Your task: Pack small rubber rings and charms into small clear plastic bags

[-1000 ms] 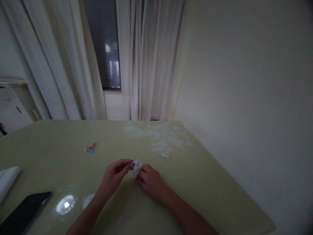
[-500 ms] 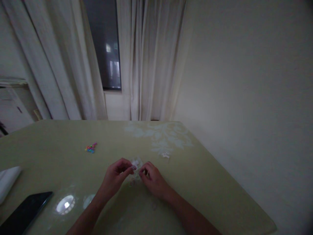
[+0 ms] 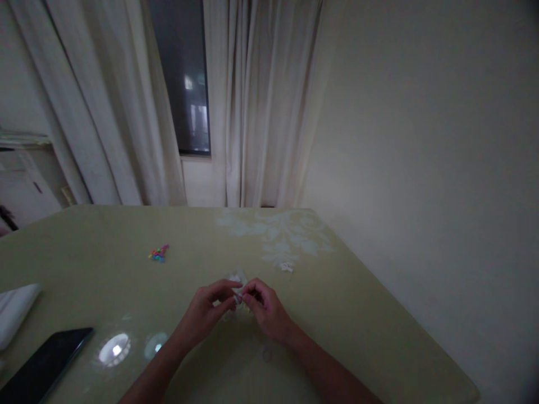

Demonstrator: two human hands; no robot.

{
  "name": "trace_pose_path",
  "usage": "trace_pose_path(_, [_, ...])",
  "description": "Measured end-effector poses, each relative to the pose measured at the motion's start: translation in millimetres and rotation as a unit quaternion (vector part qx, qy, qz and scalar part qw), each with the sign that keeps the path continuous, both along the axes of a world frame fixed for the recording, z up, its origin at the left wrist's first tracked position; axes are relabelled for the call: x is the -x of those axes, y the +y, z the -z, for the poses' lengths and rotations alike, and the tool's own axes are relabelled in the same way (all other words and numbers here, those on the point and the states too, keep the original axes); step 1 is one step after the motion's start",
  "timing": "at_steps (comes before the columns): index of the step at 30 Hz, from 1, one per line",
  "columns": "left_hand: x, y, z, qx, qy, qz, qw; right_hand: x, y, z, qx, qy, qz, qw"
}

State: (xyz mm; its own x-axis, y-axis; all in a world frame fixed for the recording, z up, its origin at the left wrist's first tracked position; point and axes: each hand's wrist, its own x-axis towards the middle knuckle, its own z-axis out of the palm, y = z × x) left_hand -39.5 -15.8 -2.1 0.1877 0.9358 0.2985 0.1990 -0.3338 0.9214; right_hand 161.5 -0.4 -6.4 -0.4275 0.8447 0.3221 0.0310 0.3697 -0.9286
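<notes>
My left hand [image 3: 213,304] holds a small whitish piece [image 3: 237,299] between thumb and fingers, over the middle of the table. Right beside it, my right hand [image 3: 263,306] is pinched, its fingertips meeting the same piece; anything else in that pinch is too small to make out. Behind and beneath the fingertips lies a clear, whitish plastic item [image 3: 238,276], partly covered by the hands. A small white piece [image 3: 287,267] rests on the table beyond my right hand. Several tiny coloured pieces [image 3: 159,254] lie in a pile at the back left.
The pale green table [image 3: 357,325] has its right edge along the wall. At the left front lie a dark flat device [image 3: 46,365] and a white object [image 3: 17,311]. Curtains [image 3: 269,112] and a window hang behind the table.
My left hand has moved right, so that its fingertips now meet those of my right hand. The view has shifted slightly.
</notes>
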Motion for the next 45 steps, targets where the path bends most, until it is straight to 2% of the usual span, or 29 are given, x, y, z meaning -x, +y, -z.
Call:
trace_pose_path(4, [2.6, 1.9, 1.4, -0.044, 0.06, -0.015, 0.997, 1.4, 1.1, 2.4, 0.008, -0.006, 0.026, 1.0])
trace_pose_path(8, [3.3, 3.1, 0.7, -0.065, 0.042, -0.034, 0.996, -0.9, 8.3, 6.9, 0.003, -0.027, 0.051, 0.998])
trace_pose_path(11, [3.1, 3.3, 0.8, -0.045, 0.006, -0.057, 0.997, -4.6, 14.5, 13.6, -0.076, -0.126, 0.084, 0.986])
trace_pose_path(14, [3.3, 3.0, 0.5, -0.056, -0.014, -0.078, 0.995, -6.1, 17.2, 19.7, -0.148, -0.238, 0.075, 0.957])
trace_pose_path(19, [4.1, 3.1, 0.3, -0.056, -0.011, -0.087, 0.995, -2.1, 16.5, 21.4, -0.166, -0.336, 0.067, 0.925])
trace_pose_path(26, [6.0, 3.9, 1.6, -0.036, -0.002, -0.09, 0.995, -3.6, 15.9, 16.5, -0.14, -0.337, 0.062, 0.929])
trace_pose_path(32, [4.5, 1.5, -2.9, -0.036, 0.026, -0.091, 0.995, -7.2, 18.1, 14.9, -0.104, -0.361, 0.1, 0.921])
trace_pose_path(40, [2.3, -1.7, -3.7, -0.047, 0.032, -0.091, 0.994, -8.4, 18.1, 13.5, -0.085, -0.316, 0.101, 0.939])
trace_pose_path(45, [1.0, -1.2, -1.1, -0.036, -0.018, -0.068, 0.997, -0.6, 18.7, 17.7, -0.115, -0.355, 0.108, 0.921])
